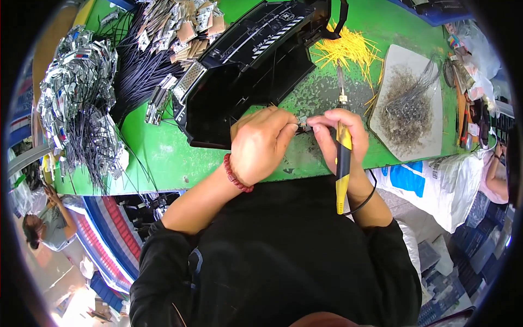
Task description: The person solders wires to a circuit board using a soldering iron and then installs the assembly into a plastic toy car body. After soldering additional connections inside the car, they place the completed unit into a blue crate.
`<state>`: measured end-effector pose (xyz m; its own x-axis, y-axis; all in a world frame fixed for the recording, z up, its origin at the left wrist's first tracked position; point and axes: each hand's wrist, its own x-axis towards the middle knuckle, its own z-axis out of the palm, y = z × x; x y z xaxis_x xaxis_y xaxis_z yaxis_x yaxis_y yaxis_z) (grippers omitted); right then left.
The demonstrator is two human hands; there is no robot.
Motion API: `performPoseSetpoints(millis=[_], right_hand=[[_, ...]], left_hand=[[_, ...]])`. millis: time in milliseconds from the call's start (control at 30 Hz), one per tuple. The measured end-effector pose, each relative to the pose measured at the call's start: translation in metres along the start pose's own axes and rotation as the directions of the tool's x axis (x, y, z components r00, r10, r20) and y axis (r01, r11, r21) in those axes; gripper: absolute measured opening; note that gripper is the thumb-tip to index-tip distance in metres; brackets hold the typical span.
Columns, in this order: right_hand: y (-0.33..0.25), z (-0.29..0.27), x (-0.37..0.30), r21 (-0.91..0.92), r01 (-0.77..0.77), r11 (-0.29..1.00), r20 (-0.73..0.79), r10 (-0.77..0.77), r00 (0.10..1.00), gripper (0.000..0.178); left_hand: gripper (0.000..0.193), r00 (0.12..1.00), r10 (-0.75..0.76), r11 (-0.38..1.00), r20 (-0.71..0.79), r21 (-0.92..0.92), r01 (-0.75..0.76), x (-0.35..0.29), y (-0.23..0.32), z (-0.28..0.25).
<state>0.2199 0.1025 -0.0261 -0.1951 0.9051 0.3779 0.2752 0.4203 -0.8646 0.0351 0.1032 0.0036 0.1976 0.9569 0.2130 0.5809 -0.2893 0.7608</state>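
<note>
My left hand (261, 143), with a red beaded bracelet at the wrist, is closed, thumb and forefinger pinching a small silvery part (303, 121). From the other side, the fingertips of my right hand (348, 133) meet the same part. That hand also holds a yellow-and-black soldering iron (343, 158), its metal tip pointing away from me toward the yellow wires. The part's details are too small to make out. Directly beyond my left hand lies a black plastic toy vehicle shell (239, 82), tilted, its hollow inside facing me.
Cut yellow wires (348, 49) lie in a loose pile at the back. A pale board (406, 109) to the right carries grey debris and thin wires. Silvery parts with black leads (76, 98) heap up at the left of the green table (158, 169); brown-and-silver pieces (182, 24) lie behind.
</note>
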Motion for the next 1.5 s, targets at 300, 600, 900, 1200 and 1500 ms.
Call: performPoseSetpoints(millis=[300,600,900,1200,1500], right_hand=[[-0.001,0.000,0.011,-0.127,0.204,0.971,-0.065,-0.213,0.975,0.037],[-0.001,0.008,0.003,0.078,-0.039,0.996,-0.055,0.043,0.998,0.031],[-0.003,-0.006,-0.003,-0.117,0.050,0.992,0.067,-0.042,0.997,0.032],[-0.004,0.000,-0.011,-0.056,0.016,0.998,0.019,-0.015,1.000,0.034],[-0.005,-0.009,0.002,-0.094,0.091,0.991,0.015,-0.090,0.996,0.025]], left_hand=[[0.004,1.000,-0.002,1.000,-0.013,-0.031,0.002,-0.002,-0.003,0.000],[0.004,0.999,0.036,0.998,-0.010,-0.051,-0.037,-0.002,-0.004,-0.001],[0.004,0.998,-0.057,0.996,-0.007,-0.074,0.056,-0.002,-0.001,0.000],[0.005,0.998,-0.055,0.997,-0.032,-0.055,0.053,-0.001,-0.003,0.003],[0.006,0.998,-0.033,0.999,-0.051,-0.044,0.031,-0.001,-0.004,0.005]])
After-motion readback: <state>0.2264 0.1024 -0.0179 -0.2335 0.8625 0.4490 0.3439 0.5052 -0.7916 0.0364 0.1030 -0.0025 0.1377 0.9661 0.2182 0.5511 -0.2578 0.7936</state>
